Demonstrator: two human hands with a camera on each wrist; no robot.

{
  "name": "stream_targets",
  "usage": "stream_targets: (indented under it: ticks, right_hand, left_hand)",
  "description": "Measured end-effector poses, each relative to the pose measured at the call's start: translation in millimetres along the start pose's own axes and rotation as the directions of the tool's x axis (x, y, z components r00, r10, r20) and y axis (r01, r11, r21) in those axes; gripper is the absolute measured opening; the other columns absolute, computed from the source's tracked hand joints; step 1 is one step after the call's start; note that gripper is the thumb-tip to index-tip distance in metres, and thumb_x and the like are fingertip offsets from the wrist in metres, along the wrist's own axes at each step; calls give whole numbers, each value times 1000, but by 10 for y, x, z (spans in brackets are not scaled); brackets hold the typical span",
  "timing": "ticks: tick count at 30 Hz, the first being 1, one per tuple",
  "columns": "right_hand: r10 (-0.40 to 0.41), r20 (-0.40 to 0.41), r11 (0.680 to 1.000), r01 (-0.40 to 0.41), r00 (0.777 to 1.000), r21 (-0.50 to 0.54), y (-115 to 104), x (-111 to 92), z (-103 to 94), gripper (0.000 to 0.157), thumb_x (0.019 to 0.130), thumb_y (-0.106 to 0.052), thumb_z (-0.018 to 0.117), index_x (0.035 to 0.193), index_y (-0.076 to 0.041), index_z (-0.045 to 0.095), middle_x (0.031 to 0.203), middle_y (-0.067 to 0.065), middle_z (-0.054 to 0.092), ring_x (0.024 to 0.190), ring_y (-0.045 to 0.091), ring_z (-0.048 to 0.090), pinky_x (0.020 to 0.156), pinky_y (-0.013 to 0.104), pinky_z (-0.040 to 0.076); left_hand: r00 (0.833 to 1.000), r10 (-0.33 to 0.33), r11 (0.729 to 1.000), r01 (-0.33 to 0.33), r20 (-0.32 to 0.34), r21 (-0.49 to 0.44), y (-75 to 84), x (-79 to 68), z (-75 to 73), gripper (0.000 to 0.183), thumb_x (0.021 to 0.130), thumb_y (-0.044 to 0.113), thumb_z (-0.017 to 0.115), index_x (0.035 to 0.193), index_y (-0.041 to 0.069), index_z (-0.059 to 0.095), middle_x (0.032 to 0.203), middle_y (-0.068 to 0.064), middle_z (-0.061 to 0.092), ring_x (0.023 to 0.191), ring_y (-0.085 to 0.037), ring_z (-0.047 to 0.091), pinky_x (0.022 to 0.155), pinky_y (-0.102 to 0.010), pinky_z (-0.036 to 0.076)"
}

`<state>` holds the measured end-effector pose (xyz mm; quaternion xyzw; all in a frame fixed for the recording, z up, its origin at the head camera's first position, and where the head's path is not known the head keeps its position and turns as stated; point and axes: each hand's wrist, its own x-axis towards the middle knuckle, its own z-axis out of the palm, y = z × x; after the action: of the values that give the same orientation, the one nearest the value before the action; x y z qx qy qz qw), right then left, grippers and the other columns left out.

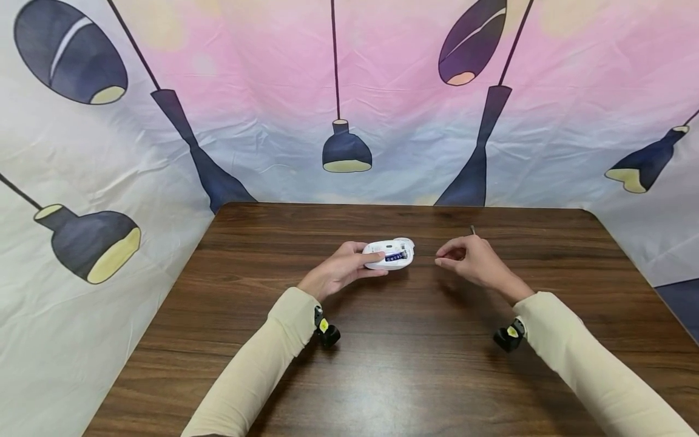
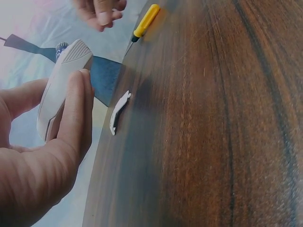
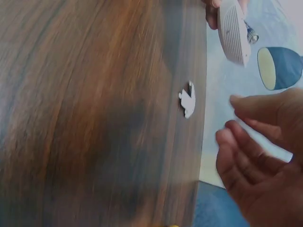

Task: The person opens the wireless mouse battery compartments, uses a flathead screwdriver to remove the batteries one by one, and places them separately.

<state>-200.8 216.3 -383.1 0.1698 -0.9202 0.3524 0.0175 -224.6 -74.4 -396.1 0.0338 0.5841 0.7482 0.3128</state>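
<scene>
My left hand (image 1: 341, 267) holds a white rounded device (image 1: 377, 247) above the table, thumb on its face and fingers underneath. Its battery compartment faces up, with a blue-labelled battery (image 1: 395, 257) in it. One metallic end of this battery juts above the casing in the right wrist view. To the right, my right hand (image 1: 477, 262) hovers with loosely bent fingers, and the right wrist view shows a gap between thumb and fingertips with nothing in it. A small white cover piece (image 2: 120, 113) lies on the tabletop beyond the device.
A yellow-handled screwdriver (image 2: 147, 21) lies near the table's far edge; the head view shows only its shaft (image 1: 473, 230) behind my right hand. The dark wooden table (image 1: 349, 364) ends at a hanging cloth (image 1: 273, 91) printed with lamps.
</scene>
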Motion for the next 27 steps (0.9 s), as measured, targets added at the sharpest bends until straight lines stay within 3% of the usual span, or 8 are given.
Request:
stream_targets:
  ticks: [7, 14, 27]
  right_hand:
    - [-130, -55, 986, 135, 990, 100, -93, 75, 130, 12, 87, -8, 81, 99, -4, 79, 91, 4, 74, 75, 13, 64, 63, 22, 55]
    - [-175, -71, 971, 184, 982, 154, -211, 139, 250, 18, 85, -8, 83, 103, -5, 80, 92, 7, 70, 73, 14, 62, 60, 20, 53]
    - [-229, -55, 970, 233, 972, 74, -313, 206, 359, 23, 86, -9, 82, 109, -4, 79, 94, 7, 65, 69, 16, 51, 56, 26, 43]
  left_hand:
    - [1000, -6, 1000, 6, -8, 8, 0, 7, 10, 44, 102, 1, 59, 141, -11, 45, 134, -26, 54, 116, -32, 62, 104, -43, 53]
    - [1000, -20, 1000, 20, -22, 9, -12, 34, 24, 43, 101, 0, 60, 140, -12, 44, 133, -25, 53, 112, -29, 62, 101, -41, 55]
    - [1000, -8, 1000, 8, -8, 24, 8, 8, 21, 40, 103, 2, 58, 139, -12, 47, 132, -24, 55, 111, -28, 63, 99, -40, 56]
